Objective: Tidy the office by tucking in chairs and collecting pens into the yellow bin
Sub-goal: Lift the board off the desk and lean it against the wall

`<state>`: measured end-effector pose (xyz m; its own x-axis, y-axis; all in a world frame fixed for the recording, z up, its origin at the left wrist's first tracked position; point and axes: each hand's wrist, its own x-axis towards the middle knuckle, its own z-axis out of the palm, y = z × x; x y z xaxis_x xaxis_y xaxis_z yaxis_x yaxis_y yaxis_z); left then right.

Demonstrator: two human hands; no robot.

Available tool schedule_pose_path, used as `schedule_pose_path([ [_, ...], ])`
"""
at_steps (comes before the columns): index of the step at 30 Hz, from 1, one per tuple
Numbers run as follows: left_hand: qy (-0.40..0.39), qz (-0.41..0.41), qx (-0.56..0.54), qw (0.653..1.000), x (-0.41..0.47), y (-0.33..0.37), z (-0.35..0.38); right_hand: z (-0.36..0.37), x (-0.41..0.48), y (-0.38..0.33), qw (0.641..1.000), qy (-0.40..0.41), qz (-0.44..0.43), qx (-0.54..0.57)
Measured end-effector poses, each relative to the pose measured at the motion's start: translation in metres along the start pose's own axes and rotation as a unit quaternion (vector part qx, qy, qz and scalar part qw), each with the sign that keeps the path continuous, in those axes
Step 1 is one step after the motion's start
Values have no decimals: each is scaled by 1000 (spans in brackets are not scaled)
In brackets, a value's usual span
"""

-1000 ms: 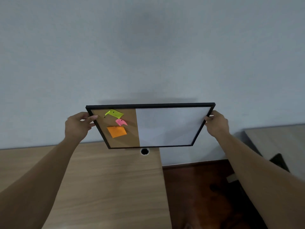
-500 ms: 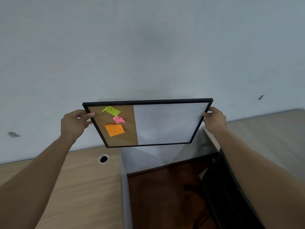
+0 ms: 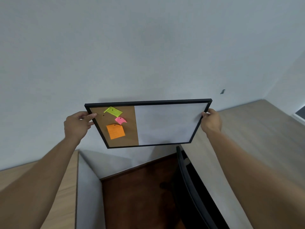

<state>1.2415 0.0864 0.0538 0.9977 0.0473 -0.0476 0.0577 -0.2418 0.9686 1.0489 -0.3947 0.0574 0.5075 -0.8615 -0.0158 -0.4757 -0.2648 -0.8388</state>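
The left hand [image 3: 76, 128] grips the left edge of a black-framed board [image 3: 165, 124], thumb on the front; the right hand [image 3: 212, 121] grips the right edge, fingers curled round it; the board is up in the air between the two hands, tilted, in front of the wall [image 3: 148, 47]; near the left hand, a green note [image 3: 113, 111], a pink note [image 3: 120, 120] and an orange note [image 3: 115, 131] are pinned on its brown part; below the right hand, a black chair [image 3: 186, 179] stands just beside the grey-brown desk [image 3: 264, 129]; below the left hand is a light wood desk [image 3: 70, 195].
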Motion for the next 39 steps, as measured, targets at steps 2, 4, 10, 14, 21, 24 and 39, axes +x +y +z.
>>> schedule_pose_path([
  [2,2,-8,1,1000,5,-1,28,-2,12,12,1000,17,12,4],
  [4,-3,-15,5,1000,10,-3,54,-2,27,25,999,25,31,2],
  [10,-23,-42,17,999,42,-17,125,5,86,52,998,25,49,-27],
  [14,-26,-56,14,998,74,-29,167,21,126,55,997,12,64,-35],
  [21,-5,-79,-26,997,106,-33,211,57,191,50,994,-18,97,-41],
  [24,-4,-100,-39,994,107,-38,217,68,210,48,993,-32,105,-35],
  [39,7,-142,6,990,111,-54,226,130,237,24,972,-232,32,-5],
])
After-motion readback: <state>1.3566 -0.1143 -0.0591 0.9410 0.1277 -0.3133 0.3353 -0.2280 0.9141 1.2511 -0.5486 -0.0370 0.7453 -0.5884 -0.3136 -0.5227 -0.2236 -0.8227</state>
